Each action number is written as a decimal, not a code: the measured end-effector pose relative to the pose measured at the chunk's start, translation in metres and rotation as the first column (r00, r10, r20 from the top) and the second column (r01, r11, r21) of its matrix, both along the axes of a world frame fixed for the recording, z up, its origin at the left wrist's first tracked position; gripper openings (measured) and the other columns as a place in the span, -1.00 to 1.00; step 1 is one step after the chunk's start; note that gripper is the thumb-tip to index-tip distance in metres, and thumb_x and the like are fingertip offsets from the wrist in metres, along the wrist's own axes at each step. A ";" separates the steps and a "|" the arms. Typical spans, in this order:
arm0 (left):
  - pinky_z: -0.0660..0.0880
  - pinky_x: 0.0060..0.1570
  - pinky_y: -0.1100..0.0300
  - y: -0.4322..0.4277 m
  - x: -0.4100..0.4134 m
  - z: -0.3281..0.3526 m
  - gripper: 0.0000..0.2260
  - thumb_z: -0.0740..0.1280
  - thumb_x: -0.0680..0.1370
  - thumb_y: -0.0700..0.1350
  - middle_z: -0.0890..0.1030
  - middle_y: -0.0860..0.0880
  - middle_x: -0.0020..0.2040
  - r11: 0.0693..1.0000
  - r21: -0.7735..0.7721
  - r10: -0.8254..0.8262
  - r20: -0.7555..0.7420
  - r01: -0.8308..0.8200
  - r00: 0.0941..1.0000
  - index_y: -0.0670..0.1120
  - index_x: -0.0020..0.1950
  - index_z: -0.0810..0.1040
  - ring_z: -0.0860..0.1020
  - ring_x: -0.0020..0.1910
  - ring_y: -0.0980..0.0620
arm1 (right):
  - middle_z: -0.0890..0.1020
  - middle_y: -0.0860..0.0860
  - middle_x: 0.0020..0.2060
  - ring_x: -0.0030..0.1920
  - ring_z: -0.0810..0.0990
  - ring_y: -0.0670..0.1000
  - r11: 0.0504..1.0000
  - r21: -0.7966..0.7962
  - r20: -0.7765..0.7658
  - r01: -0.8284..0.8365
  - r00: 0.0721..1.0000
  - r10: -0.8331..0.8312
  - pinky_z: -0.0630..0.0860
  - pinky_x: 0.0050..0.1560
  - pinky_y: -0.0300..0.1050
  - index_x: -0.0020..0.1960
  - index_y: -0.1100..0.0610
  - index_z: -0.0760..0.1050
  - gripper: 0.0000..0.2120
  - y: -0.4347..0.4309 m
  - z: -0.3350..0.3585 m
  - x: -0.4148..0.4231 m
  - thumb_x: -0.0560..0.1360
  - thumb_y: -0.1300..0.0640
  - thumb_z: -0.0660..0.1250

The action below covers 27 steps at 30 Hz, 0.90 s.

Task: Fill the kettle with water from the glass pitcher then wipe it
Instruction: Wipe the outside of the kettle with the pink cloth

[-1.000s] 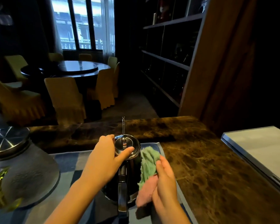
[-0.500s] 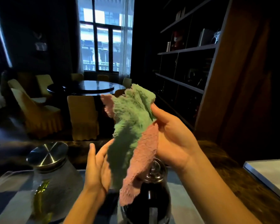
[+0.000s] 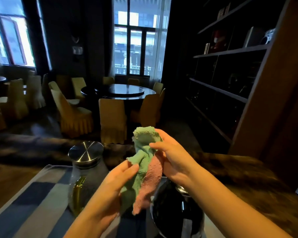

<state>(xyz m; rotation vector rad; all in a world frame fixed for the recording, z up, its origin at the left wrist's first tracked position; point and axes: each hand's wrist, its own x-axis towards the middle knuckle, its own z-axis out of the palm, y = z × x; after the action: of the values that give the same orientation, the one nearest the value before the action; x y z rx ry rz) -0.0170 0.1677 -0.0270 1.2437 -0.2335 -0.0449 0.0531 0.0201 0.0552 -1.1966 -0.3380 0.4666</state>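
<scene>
Both hands, left hand (image 3: 110, 189) and right hand (image 3: 174, 160), now grip the cloth (image 3: 144, 162), lifted off the kettle (image 3: 175, 210); refolding, wiping likely unfinished.

Two hands (image 3: 110, 191) (image 3: 172, 160), one cloth (image 3: 145, 169), one kettle (image 3: 177, 210), one pitcher (image 3: 86, 172).

kettle (image 3: 176, 210): lid mostly hidden behind the right hand (image 3: 175, 160) and cloth (image 3: 145, 166); base cut off by the bottom edge
glass pitcher (image 3: 83, 176): lower body hidden by the left hand (image 3: 110, 189)
shelf items (image 3: 217, 40): too dark to identify
</scene>
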 end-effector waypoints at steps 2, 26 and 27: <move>0.56 -0.07 0.27 0.001 0.003 0.010 -0.56 0.44 0.40 -0.06 0.66 -0.17 0.04 0.997 0.005 0.074 -0.026 -0.074 0.997 -0.10 0.26 0.50 0.66 0.01 0.04 | 0.65 0.14 -0.11 -0.16 0.62 0.07 0.999 -0.024 -0.106 -0.042 0.994 0.039 0.57 -0.12 -0.05 0.16 0.14 0.53 -0.70 -0.001 -0.009 -0.005 0.52 0.38 0.17; 0.58 -0.08 0.22 0.024 -0.002 0.082 -0.71 0.21 0.48 -0.11 0.65 0.00 0.13 0.906 0.160 0.315 0.359 -0.391 0.878 0.02 0.19 0.51 0.63 0.09 -0.02 | 0.67 -0.06 -0.02 0.00 0.62 -0.15 0.894 -0.408 0.831 0.184 0.480 0.280 0.58 0.04 -0.12 0.13 0.08 0.58 -0.74 -0.010 -0.004 0.004 0.44 0.13 0.45; 0.58 -0.08 0.22 0.023 -0.002 0.081 -0.72 0.21 0.49 -0.08 0.66 -0.01 0.12 0.906 0.166 0.313 0.359 -0.390 0.879 0.01 0.17 0.54 0.62 0.10 -0.02 | 0.68 -0.06 -0.05 -0.03 0.63 -0.15 0.892 -0.399 0.835 0.213 0.485 0.258 0.58 0.01 -0.11 0.10 0.09 0.60 -0.77 -0.011 -0.005 0.005 0.45 0.13 0.45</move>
<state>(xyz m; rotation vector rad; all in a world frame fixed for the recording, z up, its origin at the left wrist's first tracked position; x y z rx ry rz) -0.0191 0.1909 0.0545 1.5127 -0.2879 0.4685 0.0579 0.0091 0.0505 -1.8644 -1.2085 -0.1356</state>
